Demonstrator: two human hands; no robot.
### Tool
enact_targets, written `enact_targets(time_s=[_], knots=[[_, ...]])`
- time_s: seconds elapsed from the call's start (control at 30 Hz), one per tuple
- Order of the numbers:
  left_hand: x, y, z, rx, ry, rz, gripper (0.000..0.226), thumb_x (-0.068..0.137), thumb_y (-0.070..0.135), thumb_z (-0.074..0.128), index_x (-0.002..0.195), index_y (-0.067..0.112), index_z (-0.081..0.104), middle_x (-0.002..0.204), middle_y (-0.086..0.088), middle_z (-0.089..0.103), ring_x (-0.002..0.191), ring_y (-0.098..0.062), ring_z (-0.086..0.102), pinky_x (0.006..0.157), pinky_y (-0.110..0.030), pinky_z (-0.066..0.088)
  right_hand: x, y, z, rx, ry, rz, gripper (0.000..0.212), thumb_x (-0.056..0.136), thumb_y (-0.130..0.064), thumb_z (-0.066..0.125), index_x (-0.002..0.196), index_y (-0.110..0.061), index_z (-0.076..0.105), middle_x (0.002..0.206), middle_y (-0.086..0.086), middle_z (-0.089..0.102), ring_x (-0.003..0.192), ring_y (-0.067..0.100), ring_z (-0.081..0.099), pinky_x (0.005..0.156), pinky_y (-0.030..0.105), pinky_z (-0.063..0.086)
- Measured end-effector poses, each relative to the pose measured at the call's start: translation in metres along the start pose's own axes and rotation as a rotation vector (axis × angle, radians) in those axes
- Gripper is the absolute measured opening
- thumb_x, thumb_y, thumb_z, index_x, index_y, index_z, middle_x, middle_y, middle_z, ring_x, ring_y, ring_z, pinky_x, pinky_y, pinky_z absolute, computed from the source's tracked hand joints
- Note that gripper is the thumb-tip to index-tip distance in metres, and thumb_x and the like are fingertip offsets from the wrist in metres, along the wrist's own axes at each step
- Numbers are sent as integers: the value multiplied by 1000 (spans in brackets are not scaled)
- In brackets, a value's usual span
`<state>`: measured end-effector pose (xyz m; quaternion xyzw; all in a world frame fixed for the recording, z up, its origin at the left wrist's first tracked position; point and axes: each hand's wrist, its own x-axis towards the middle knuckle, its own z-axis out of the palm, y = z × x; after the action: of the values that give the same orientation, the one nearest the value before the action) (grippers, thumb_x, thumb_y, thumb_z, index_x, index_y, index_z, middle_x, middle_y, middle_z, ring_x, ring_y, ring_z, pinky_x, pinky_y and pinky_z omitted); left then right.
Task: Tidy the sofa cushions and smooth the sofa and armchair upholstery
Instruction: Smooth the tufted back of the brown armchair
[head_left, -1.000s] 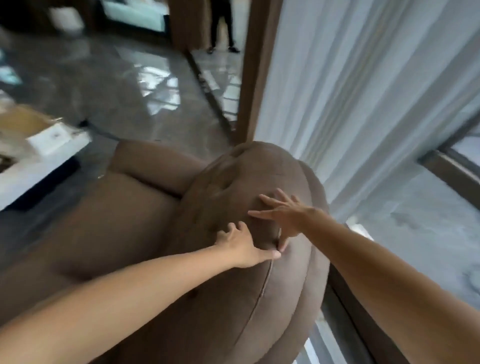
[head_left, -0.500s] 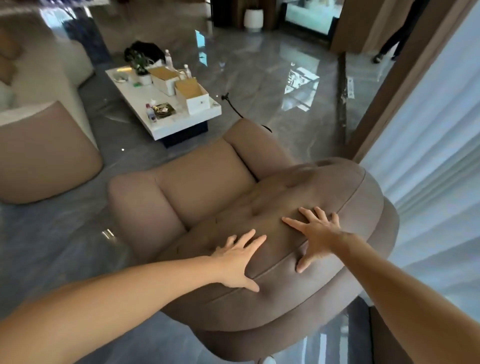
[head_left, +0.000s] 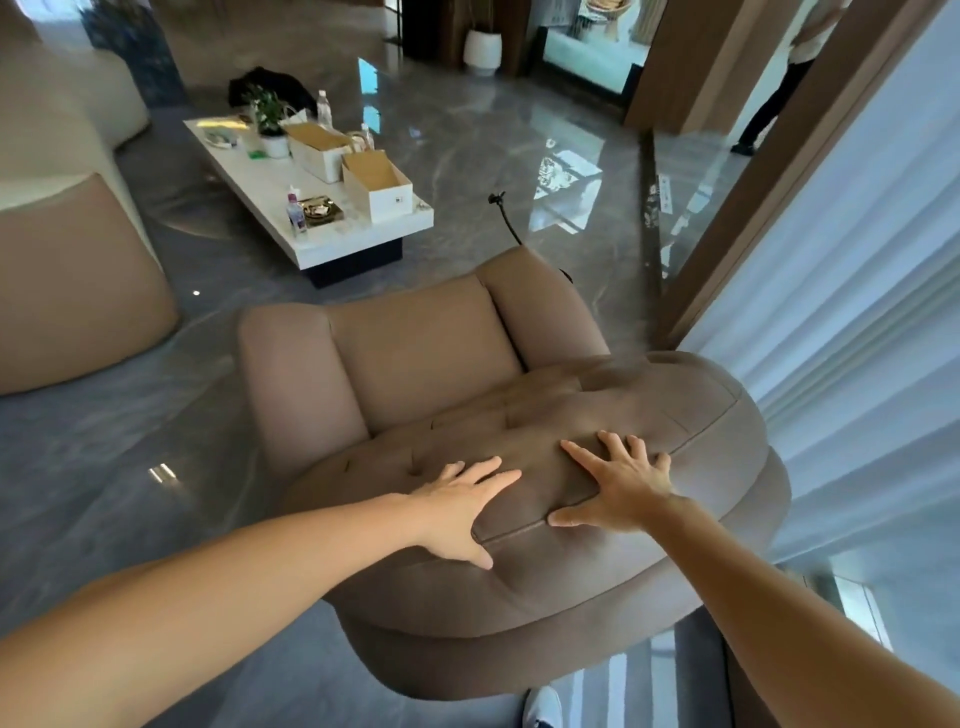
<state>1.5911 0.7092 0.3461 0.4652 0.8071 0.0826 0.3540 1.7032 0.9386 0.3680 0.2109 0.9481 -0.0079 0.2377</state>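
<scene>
The brown armchair (head_left: 415, 358) stands on the glossy grey floor (head_left: 130, 467) just beside the white curtain (head_left: 857, 312), seen from behind its padded backrest (head_left: 597, 415). Both hands lie flat on the top of that backrest, fingers spread wide, gripping nothing. The left hand (head_left: 457, 512) presses near the middle of the top edge, its thumb over the piped seam; the right hand (head_left: 618, 483) rests just beside it, toward the curtain side. Beyond the seat, a white coffee table (head_left: 363, 239) carries two open boxes (head_left: 376, 187), a small plant and bottles. Part of a tan sofa (head_left: 67, 291) shows at the left edge.
</scene>
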Motion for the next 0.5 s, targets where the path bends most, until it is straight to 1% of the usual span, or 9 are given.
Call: enact_targets(time_s=[0.17,0.23,0.3,0.37,0.43,0.5], knots=[[-46,-72,-20,25,7,40,109,71,46,78,155,43,7,166,12,-1,152,-30,2,123,-46,13,-18,-90,-5,-5,12,83,121,42,-107,20,150,-54,3,159,4,18,141,40,17,107,68,22],[-62,-100,-31,0,12,16,105,71,53,73,154,43,11,166,14,1,152,-27,2,123,-46,14,-19,-128,-10,-2,34,108,122,43,-107,17,151,-52,5,157,7,21,139,42,19,105,70,21],[-77,-127,-42,-6,4,-18,106,68,67,69,153,43,11,165,17,-1,153,-24,-1,123,-49,14,-17,-167,-16,12,43,133,121,45,-106,14,151,-50,7,157,9,22,138,45,19,103,71,19],[-89,-153,-53,47,-11,-46,116,60,78,67,153,43,7,164,20,-6,153,-24,-5,121,-55,15,-10,-203,-21,26,54,153,121,45,-105,9,152,-47,8,158,12,21,139,48,17,102,74,16],[-99,-181,-67,89,-3,-53,121,57,80,68,152,43,4,163,22,-9,152,-24,-7,120,-59,14,-1,-238,-28,45,83,166,123,46,-105,4,152,-43,9,158,16,20,140,51,15,101,75,15],[-107,-211,-87,91,1,-47,121,57,78,71,152,43,6,164,21,-8,152,-22,-7,121,-58,13,10,-270,-36,58,103,174,124,49,-104,1,153,-38,9,157,20,19,138,53,16,100,75,14]])
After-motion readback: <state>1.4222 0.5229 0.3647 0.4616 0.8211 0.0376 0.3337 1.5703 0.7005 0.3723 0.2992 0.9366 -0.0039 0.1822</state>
